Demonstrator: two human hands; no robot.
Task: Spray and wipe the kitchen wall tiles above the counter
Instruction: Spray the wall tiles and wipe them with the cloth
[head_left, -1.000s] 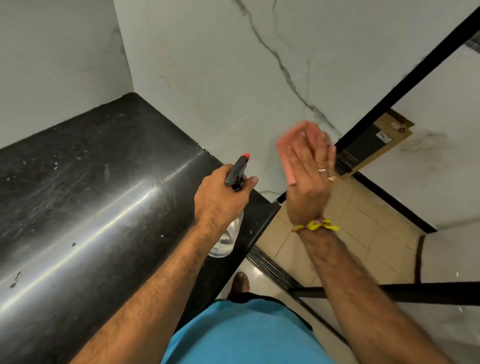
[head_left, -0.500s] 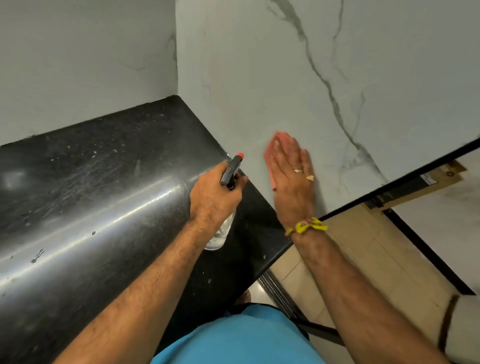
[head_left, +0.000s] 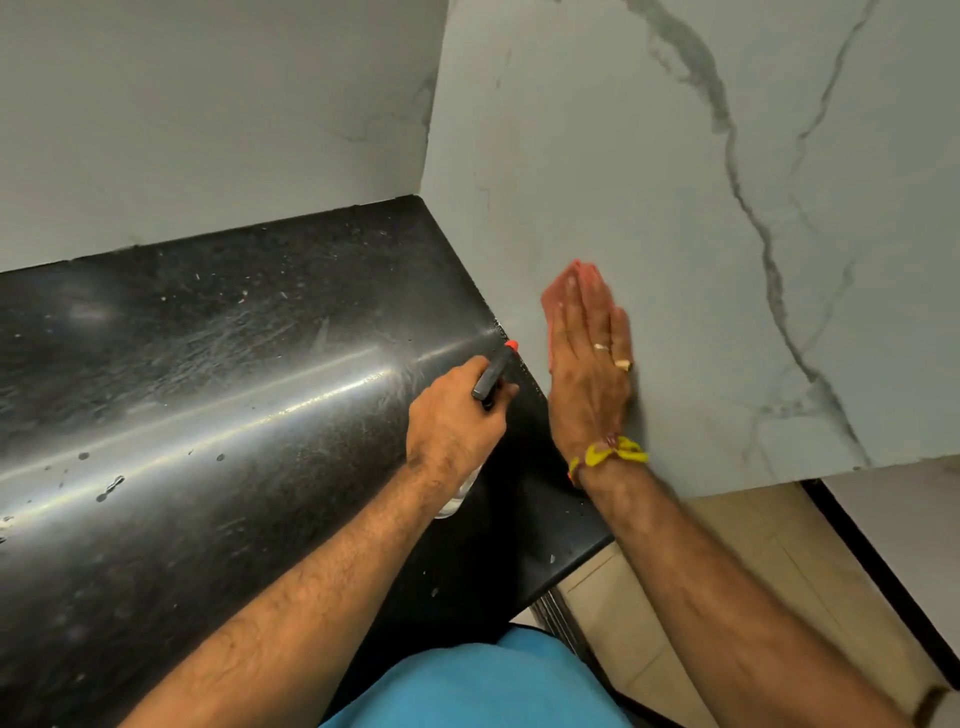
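My right hand (head_left: 589, 364) lies flat with straight fingers against the white marble-veined wall tile (head_left: 675, 208), pressing a pink cloth (head_left: 558, 291) onto it just above the counter. Only the cloth's edge shows past my fingertips. My left hand (head_left: 452, 421) grips a clear spray bottle with a black head and orange nozzle (head_left: 496, 371) over the black counter (head_left: 208, 415). The nozzle points toward the wall. The bottle's body is mostly hidden under my hand.
The glossy black counter runs left and ends at a corner edge (head_left: 571, 566) near my body. A second pale wall (head_left: 208, 104) meets the tiled one at the back corner. Beige floor tiles (head_left: 701, 597) lie at lower right.
My right hand with the cloth has slid left along the wall toward the corner and now lies flat on the tile. My left hand still holds the bottle. The view has turned left.
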